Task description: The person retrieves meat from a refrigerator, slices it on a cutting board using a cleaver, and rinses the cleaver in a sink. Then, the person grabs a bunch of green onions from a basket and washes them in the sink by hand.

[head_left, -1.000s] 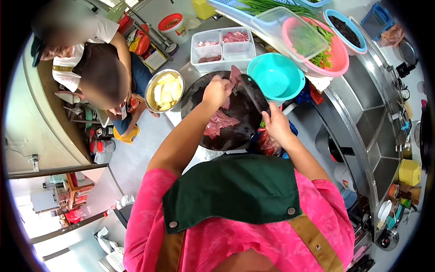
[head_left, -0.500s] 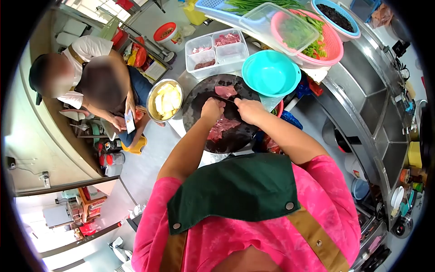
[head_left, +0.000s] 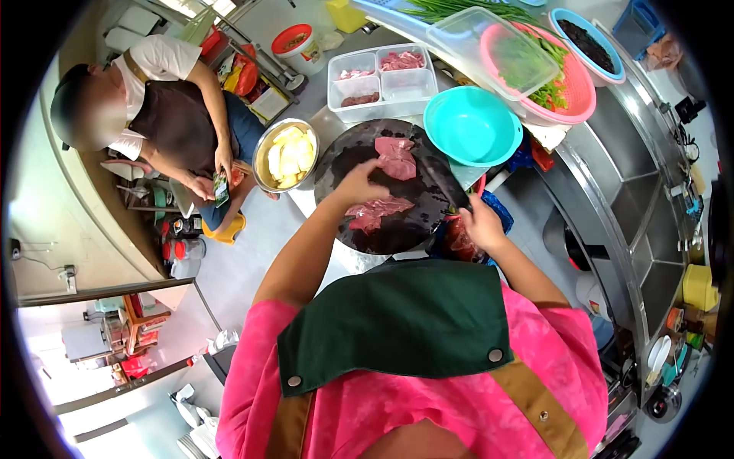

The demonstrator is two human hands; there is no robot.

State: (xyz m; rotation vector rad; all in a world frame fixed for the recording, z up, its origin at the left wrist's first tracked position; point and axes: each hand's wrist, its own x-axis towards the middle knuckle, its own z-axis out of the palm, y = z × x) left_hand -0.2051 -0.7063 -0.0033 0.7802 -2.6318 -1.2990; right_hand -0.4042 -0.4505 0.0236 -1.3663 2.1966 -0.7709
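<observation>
A round dark chopping board (head_left: 344,157) lies in front of me with two portions of raw meat on it. The upper slab of meat (head_left: 397,157) lies flat near the far side; a looser pile of meat (head_left: 380,212) sits nearer me. Between them is my left hand (head_left: 361,186), fingers apart, holding nothing, its fingertips beside the upper slab. Over the board's right edge, my right hand (head_left: 483,225) is closed around a knife, whose dark blade is hard to make out against the board.
Beyond the board stand a divided plastic container (head_left: 382,112) of meat and a turquoise basin (head_left: 472,126). A steel bowl (head_left: 285,155) of pale yellow pieces is at left. Pink basket (head_left: 585,99) and sink (head_left: 612,145) are right. A seated person (head_left: 164,122) holds a phone.
My right hand has moved right with the knife, off the meat to the board's edge. My left hand has opened, letting go of the meat. The upper slab now shows more fully.
</observation>
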